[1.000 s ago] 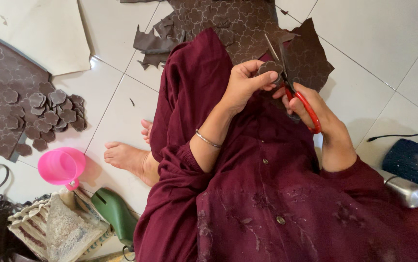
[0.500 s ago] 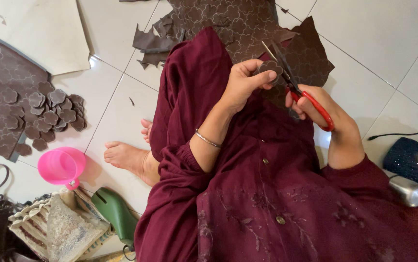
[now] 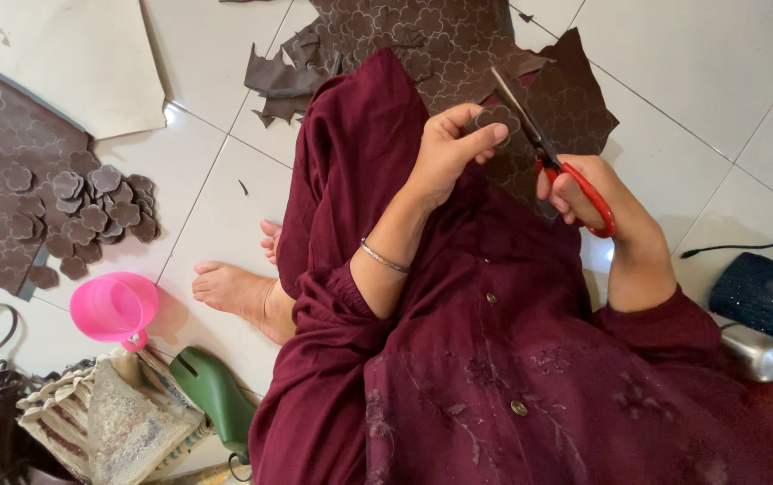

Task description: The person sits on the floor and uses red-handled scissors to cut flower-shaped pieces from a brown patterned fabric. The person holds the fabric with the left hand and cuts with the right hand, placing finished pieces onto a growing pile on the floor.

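The left hand (image 3: 447, 148) is closed in a pinch grip on a small flower-shaped brown leather piece (image 3: 497, 118), thumb on top and fingers curled beneath. The piece is held above the lap, over a larger sheet of brown embossed leather (image 3: 458, 40) that drapes from the floor onto the maroon garment (image 3: 458, 359).

The right hand (image 3: 588, 193) is closed through the red handles of a pair of steel-bladed scissors (image 3: 544, 148). The blades point up and to the left and meet the edge of the flower-shaped piece; whether the blades are parted or shut cannot be told with certainty from this angle.

On the white tiled floor (image 3: 692, 72) to the left:
- a heap of cut brown flower shapes (image 3: 95, 207), lying beside a second brown embossed sheet (image 3: 0, 180);
- a pink plastic mug (image 3: 115, 308), near a bare foot (image 3: 238, 292);
- a green shoe-shaped form (image 3: 216, 395), next to a woven basket (image 3: 99, 422).

To the right lie a dark blue beaded pouch (image 3: 768, 301) and a silver metal cylinder (image 3: 757, 352), just beside each other.
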